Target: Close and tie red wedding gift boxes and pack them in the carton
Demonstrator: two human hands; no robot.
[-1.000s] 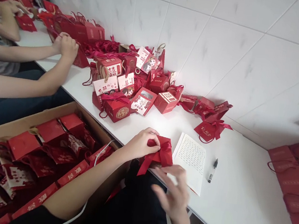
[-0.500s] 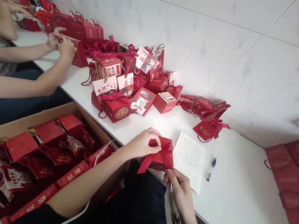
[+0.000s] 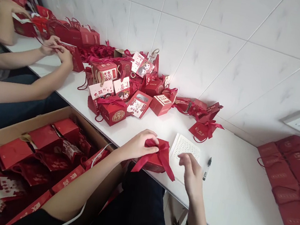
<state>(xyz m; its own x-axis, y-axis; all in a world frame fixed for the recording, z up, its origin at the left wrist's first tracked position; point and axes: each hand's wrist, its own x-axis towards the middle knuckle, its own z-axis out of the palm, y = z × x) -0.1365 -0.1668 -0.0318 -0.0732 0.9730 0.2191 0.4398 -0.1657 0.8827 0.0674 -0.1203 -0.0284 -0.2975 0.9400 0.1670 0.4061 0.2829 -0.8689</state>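
At the front edge of the table sits a small red gift box (image 3: pixel 153 165) tied with a dark red ribbon (image 3: pixel 167 163), its bow on top and tails hanging down. My left hand (image 3: pixel 140 144) pinches a loop of the bow between thumb and fingers. To the right, my right hand (image 3: pixel 193 174) is raised above an open notebook (image 3: pixel 185 149), its fingers loosely curved and apart, holding nothing. A black-and-clear pen (image 3: pixel 207 168) lies just beyond that hand.
Red gift boxes (image 3: pixel 112 111) pile up along the wall, and bigger red boxes (image 3: pixel 280 175) stand at right. A carton (image 3: pixel 68 114) full of red boxes is at lower left, crossed by a white cable (image 3: pixel 95 160). A co-worker's hands (image 3: pixel 58 49) hold a red box farther left.
My right hand has let go of the ribbon tail and moved up and right over the notebook. My left hand stays on the bow. The camera view has shifted slightly.
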